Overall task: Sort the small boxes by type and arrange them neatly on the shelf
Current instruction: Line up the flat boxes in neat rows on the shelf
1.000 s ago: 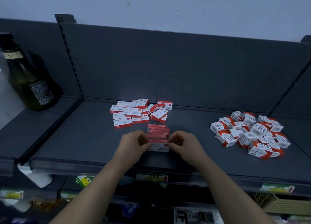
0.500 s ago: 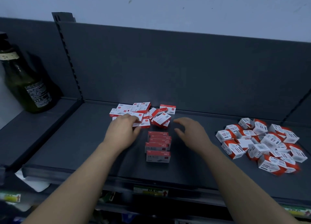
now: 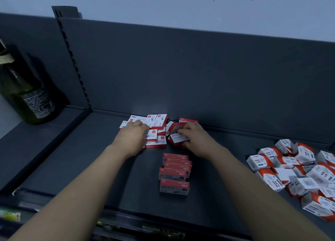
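Left hand point(image 3: 133, 137): fingers point(image 3: 140, 124) curled over pile point(image 3: 157, 123); grip unclear.
Right hand point(image 3: 194, 138): pinches box point(image 3: 178, 137).
Row point(image 3: 175, 172): behind your fingers; stand the box flush.

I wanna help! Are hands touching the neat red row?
No: left hand and right hand are in the loose pile behind the row.

Looks like a shop. Dark metal display shelf point(image 3: 72, 159) with slotted upright point(image 3: 72, 59) at upper left, blurred labels point(image 3: 10, 215) along the bottom edge. Bottle point(image 3: 30, 96) at far left.
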A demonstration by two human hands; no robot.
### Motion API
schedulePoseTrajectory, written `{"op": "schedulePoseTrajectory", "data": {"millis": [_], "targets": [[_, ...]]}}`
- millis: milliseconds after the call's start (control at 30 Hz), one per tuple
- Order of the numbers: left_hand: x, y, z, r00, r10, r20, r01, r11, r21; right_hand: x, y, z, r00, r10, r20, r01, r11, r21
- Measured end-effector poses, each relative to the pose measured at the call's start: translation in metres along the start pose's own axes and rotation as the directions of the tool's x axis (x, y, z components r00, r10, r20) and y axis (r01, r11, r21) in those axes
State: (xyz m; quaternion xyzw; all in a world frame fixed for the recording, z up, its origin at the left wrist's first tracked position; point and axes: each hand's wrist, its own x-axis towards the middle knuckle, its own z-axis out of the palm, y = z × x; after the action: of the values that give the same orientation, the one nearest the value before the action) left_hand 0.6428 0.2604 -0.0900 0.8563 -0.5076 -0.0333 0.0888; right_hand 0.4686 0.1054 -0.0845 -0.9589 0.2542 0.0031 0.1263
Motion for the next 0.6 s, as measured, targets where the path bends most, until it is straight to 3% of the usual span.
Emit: {"op": "schedulePoseTrajectory", "data": {"millis": [100, 300, 500, 600], "targets": [[-0.005, 0.002, -0.004, 0.999, -0.038, -0.008, 0.037, 0.996, -0.076, -0.001, 0.001, -0.004, 0.999, 0.034, 0.003, -0.034, 0.997, 0.075], [-0.033, 0.025, -0.025, 0.994, -0.054, -0.094, 0.004, 0.885, -0.466, -0.032, 0.011, -0.015, 0.981, 0.145, -0.13, -0.09, 0.931, 0.354], [-0.057, 0.043, -0.03, 0.989, 0.018, -0.147, -0.096, 0.832, -0.546, -0.077, 0.026, -0.011, 0.975, 0.216, -0.044, -0.182, 0.9, 0.396], [-0.074, 0.046, -0.029, 0.986, 0.014, -0.165, -0.111, 0.797, -0.594, -0.097, 0.029, -0.006, 0.963, 0.261, -0.07, -0.208, 0.881, 0.426]]}}
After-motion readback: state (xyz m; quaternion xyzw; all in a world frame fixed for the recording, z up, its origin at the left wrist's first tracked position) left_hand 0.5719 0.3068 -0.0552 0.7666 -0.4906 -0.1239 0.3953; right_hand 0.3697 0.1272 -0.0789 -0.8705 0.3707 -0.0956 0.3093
